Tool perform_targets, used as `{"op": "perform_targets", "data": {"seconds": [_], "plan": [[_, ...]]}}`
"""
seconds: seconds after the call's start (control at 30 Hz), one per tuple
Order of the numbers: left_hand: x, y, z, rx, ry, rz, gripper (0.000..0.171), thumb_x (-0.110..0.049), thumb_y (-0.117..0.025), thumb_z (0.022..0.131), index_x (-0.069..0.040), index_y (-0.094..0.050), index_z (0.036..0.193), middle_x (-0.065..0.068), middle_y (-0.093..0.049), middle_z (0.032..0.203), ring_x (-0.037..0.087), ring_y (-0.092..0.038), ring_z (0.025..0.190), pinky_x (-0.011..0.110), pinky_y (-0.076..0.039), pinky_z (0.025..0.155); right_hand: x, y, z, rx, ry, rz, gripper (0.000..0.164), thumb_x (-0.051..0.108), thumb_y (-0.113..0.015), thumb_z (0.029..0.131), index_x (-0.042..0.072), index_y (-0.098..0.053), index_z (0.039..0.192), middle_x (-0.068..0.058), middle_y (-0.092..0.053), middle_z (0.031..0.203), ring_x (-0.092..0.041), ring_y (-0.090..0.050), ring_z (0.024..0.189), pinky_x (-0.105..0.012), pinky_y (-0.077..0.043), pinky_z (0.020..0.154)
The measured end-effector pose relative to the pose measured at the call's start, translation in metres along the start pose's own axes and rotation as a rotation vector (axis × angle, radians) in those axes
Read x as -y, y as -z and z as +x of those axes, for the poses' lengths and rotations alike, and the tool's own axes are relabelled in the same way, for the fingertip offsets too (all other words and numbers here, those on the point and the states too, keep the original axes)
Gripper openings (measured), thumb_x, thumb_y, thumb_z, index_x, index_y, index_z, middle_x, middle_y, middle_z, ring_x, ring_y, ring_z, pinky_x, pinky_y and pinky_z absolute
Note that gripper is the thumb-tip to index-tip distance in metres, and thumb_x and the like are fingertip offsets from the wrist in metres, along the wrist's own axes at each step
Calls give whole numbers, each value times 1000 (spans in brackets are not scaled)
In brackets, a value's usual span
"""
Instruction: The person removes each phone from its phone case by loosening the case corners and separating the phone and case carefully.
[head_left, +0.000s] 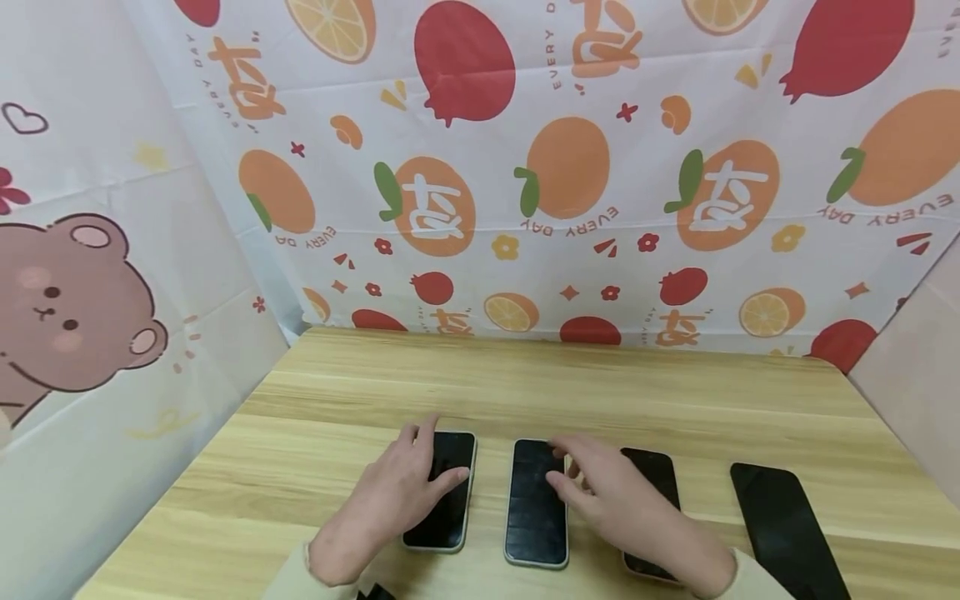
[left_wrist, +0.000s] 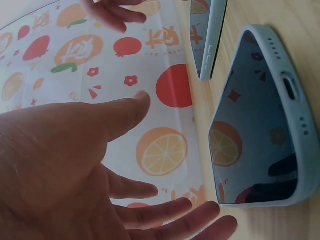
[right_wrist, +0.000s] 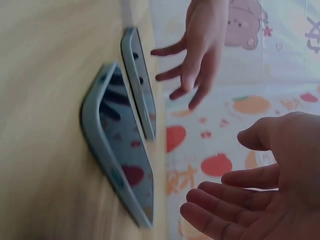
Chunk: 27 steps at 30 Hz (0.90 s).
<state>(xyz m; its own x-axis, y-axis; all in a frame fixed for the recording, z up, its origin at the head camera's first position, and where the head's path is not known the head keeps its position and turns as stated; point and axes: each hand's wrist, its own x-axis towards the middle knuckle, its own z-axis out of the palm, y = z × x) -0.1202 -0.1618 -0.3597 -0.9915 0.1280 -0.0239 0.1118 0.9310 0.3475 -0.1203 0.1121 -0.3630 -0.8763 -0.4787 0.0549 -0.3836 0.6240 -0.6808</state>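
My left hand (head_left: 401,483) hovers over the leftmost phone (head_left: 444,525), its thumb and fingers spread above the dark screen. In the left wrist view, that phone (left_wrist: 260,125) lies face up in a pale case, just beyond the fingertips. My right hand (head_left: 618,500) reaches in from the right, fingers loosely bent at the right edge of a second pale-cased phone (head_left: 534,517). Under the right wrist lies a third, dark phone (head_left: 656,475), partly hidden. The right wrist view has the right hand (right_wrist: 260,185) palm showing, holding nothing.
A larger black phone-like slab (head_left: 783,525) lies at the right of the wooden table (head_left: 525,383). Behind the table hangs a fruit-print cloth (head_left: 480,208); a bear-print cloth (head_left: 67,300) covers the left side. A small black object (head_left: 375,592) shows beside the left sleeve.
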Motion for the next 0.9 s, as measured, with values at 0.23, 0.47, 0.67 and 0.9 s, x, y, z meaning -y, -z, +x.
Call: {"op": "perform_targets", "data": {"seconds": [0.23,0.47,0.67,0.9], "plan": [[6,-1,-1,46,19,34,88,-50,-68,90,4,-32,150,32,-50,132,38,-64,107,51,-57,77,14,-27,16,62,46,134,43,33,-55,102,3,-56,133,-4,-62,114,-2,-57,84,-20,-52,72],[9,-3,3,77,39,56,86,-49,-69,89,9,-38,144,34,-51,127,37,-65,96,49,-56,73,27,-50,30,76,32,285,41,30,-52,103,-1,-57,130,-3,-66,114,-2,-65,91,-21,-54,77],[10,-5,3,119,67,24,81,-45,-71,89,14,-41,137,32,-51,114,29,-60,78,44,-54,68,37,-65,39,89,-30,324,51,33,-52,103,-6,-52,136,-16,-66,127,-18,-70,104,-38,-58,88],[9,-7,3,172,94,-17,72,-41,-73,89,15,-48,126,23,-48,99,27,-56,73,41,-52,65,42,-78,44,94,-86,307,54,31,-58,99,-8,-50,136,-17,-73,90,-8,-61,62,-27,-54,74]]}}
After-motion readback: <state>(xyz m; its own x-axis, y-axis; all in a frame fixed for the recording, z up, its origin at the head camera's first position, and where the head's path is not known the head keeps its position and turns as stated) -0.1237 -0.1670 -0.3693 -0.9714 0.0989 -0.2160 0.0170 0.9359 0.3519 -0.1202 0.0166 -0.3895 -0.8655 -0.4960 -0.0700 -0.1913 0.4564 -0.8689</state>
